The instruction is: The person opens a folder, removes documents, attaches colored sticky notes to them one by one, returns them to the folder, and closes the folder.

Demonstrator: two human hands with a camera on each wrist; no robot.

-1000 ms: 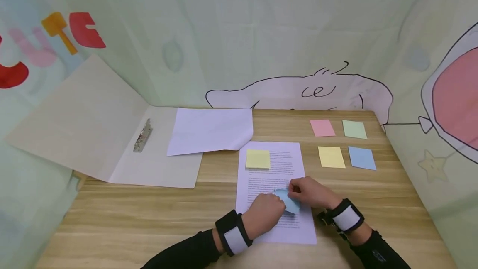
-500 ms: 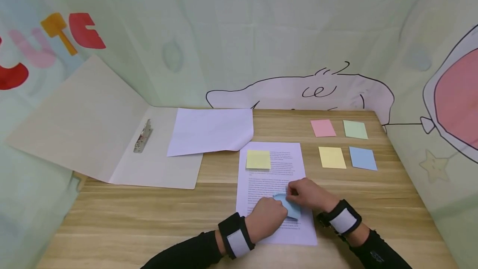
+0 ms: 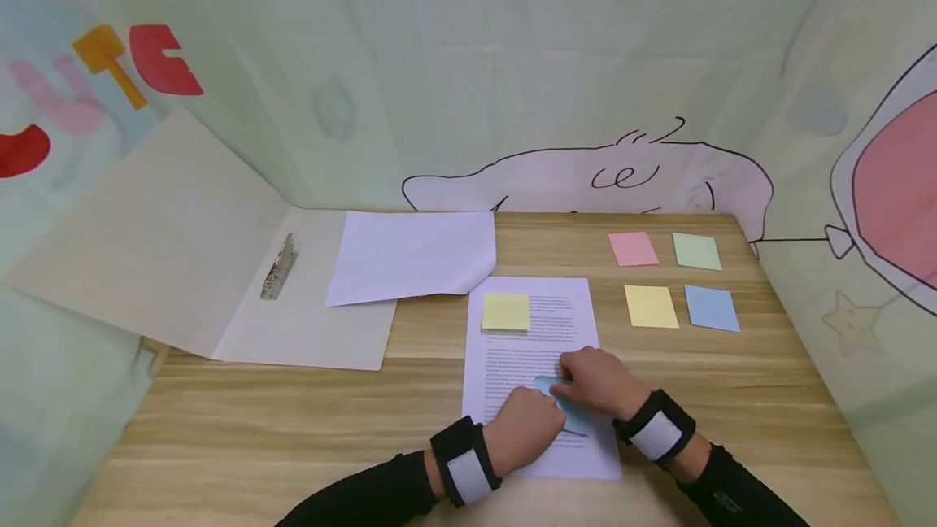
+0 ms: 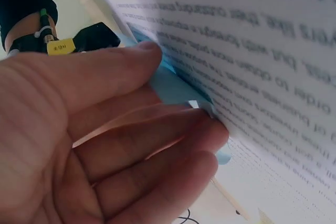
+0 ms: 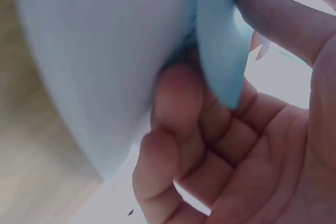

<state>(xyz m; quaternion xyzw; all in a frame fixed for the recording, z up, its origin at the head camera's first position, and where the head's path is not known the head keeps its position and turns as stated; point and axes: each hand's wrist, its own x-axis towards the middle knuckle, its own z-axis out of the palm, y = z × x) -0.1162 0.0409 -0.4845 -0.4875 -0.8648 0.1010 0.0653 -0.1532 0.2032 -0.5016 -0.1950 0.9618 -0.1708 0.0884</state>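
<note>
A blue sticky note (image 3: pixel 574 420) lies low on the printed sheet (image 3: pixel 486 360), one edge curling up in the right wrist view. My left hand (image 3: pixel 525 431) pinches its left side; in the left wrist view the thumb (image 4: pixel 142 56) and fingers come together around the blue paper. From the right, my right hand (image 3: pixel 602 382) has its thumb (image 5: pixel 262 11) against the raised blue edge, with the fingers curled behind it. Higher on the same sheet sits a yellow-green sticky note (image 3: pixel 505 312). My hands cover part of the blue note in the head view.
At the right back are pink (image 3: pixel 633 249), green (image 3: pixel 697 251), yellow (image 3: pixel 651 307) and blue (image 3: pixel 712 308) note squares. An open folder (image 3: pixel 315 340) with a metal clip (image 3: pixel 280 267) stands at the left, overlapped by a blank white sheet (image 3: pixel 413 257).
Both hands have moved slightly toward me with the blue note. My right hand has shifted a little left, its thumb now lying over the note.
</note>
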